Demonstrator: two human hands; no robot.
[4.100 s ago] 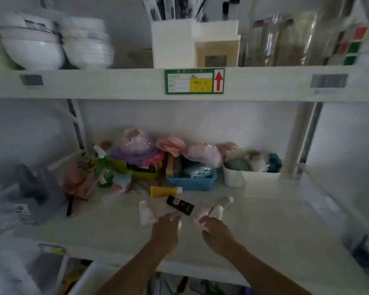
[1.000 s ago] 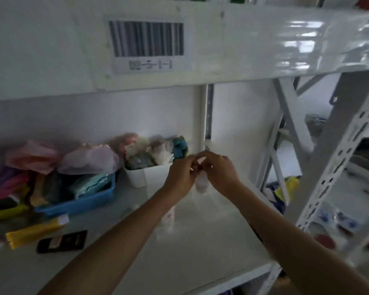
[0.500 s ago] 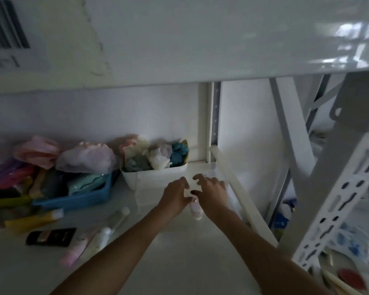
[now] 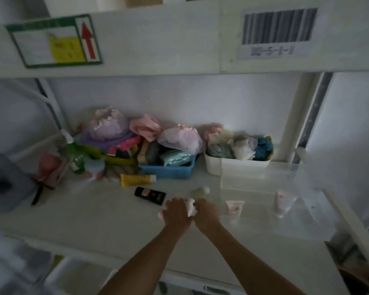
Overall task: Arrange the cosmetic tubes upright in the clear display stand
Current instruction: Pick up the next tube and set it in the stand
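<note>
Smooth white shelf (image 4: 94, 220), bare in front. Clear plastic stand (image 4: 262, 184) sits at right; two soft pink tubes (image 4: 234, 207) stand cap-down in it. My left hand (image 4: 176, 213) and right hand (image 4: 206, 213) meet on a white tube (image 4: 191, 206) left of the stand, fingers curled round it. Yellow tube (image 4: 136, 179) and black tube (image 4: 150, 195) lie flat behind.

Both hands together on the white shelf (image 4: 94, 213): left hand (image 4: 176, 212) and right hand (image 4: 206, 213) closed around a pale tube (image 4: 191, 206). Just right, two pink-white tubes (image 4: 234, 208) upright in the clear display stand (image 4: 262, 179). Behind, a black tube (image 4: 150, 195) and a yellow tube (image 4: 136, 179) lying flat.
</note>
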